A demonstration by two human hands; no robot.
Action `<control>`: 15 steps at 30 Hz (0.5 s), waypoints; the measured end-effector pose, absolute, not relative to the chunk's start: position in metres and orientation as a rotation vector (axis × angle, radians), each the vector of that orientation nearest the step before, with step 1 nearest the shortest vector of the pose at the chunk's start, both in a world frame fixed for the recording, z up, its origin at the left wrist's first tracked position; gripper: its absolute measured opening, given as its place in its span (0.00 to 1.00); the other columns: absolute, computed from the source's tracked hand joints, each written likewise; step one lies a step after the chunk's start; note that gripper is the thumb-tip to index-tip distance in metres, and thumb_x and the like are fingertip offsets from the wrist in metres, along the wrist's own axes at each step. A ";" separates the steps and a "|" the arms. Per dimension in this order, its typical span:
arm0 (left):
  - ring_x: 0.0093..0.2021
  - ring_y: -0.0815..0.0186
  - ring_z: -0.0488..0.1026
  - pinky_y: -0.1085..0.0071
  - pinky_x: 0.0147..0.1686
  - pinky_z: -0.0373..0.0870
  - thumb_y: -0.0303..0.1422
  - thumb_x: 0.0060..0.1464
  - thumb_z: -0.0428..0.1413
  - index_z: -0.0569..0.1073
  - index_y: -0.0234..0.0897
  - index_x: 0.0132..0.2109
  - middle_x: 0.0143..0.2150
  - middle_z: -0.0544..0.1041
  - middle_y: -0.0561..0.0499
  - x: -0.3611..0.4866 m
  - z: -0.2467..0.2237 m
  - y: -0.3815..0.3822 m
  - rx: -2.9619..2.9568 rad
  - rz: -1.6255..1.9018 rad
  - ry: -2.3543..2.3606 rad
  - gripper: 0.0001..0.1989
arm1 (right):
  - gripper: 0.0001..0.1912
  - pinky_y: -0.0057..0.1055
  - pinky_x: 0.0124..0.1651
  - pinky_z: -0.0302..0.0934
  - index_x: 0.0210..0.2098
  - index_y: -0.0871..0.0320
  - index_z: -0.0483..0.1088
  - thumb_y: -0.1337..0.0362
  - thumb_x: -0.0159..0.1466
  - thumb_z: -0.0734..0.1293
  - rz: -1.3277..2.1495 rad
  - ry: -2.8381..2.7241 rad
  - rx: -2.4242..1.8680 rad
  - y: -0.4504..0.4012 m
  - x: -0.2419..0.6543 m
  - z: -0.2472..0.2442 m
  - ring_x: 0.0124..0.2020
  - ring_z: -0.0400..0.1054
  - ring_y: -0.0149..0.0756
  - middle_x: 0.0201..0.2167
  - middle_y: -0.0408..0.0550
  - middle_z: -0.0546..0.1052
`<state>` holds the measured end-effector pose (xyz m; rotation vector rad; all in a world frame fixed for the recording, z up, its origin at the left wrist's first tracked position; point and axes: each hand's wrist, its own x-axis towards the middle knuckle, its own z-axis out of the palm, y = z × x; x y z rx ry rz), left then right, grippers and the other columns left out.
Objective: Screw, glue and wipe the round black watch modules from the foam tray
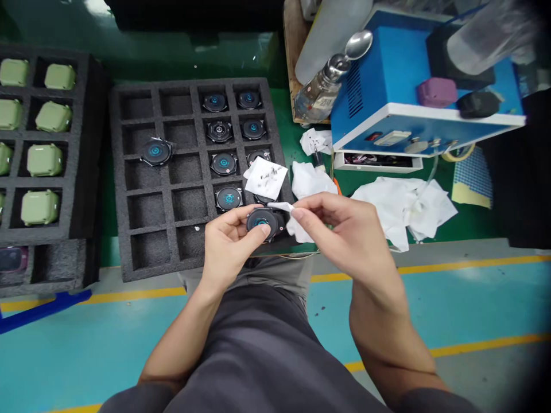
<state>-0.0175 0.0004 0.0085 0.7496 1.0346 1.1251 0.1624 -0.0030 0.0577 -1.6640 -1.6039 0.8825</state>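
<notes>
My left hand [226,244] grips a round black smartwatch body [261,220] by its edge, thumb on the dial, above the near right corner of the black foam tray [123,241]. Between thumb and fingers, my right hand [350,232] pinches a small folded white wipe [280,206], whose tip is close to the watch's upper edge; whether it touches I cannot tell. Several similar watches sit in the tray's right-hand compartments. Another watch [156,152] rests tilted across a divider on the left. A white paper square [267,178] with dark specks covers part of the right column.
At left stands a foam tray [81,172] of green square watch cases [45,159]. Crumpled white wipes [387,201] lie at right, below a blue machine [387,69]. A glass bottle [318,92] and a spoon [359,45] are beside the machine.
</notes>
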 end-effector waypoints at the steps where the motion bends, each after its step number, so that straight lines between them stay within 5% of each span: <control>1: 0.33 0.68 0.80 0.74 0.35 0.79 0.29 0.47 0.69 0.83 0.37 0.44 0.37 0.84 0.50 -0.017 0.010 0.000 0.759 1.119 1.043 0.14 | 0.07 0.28 0.30 0.61 0.36 0.56 0.77 0.62 0.66 0.67 0.888 -1.615 -1.624 -0.001 0.160 0.059 0.28 0.70 0.31 0.29 0.44 0.79; 15: 0.31 0.68 0.80 0.76 0.32 0.77 0.26 0.43 0.68 0.84 0.33 0.42 0.36 0.85 0.48 -0.008 0.016 -0.003 0.893 1.058 1.150 0.14 | 0.07 0.31 0.34 0.58 0.38 0.60 0.76 0.69 0.68 0.65 0.625 -2.123 -1.641 0.007 0.149 0.058 0.30 0.70 0.33 0.32 0.47 0.79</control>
